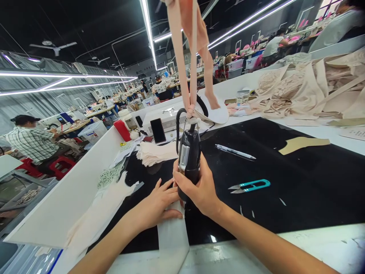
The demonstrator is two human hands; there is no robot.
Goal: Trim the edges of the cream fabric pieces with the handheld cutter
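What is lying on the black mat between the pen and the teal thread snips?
Nothing: in the head view, the black mat is bare between the pen and the teal thread snips.

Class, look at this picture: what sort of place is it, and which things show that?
Most likely a garment factory: a fabric pile, thread snips on the black table, and rows of workers at stations behind.

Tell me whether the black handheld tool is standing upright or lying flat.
Upright. The black handheld tool stands on end on the white fabric strip, gripped by the right hand; the left hand presses the strip flat.
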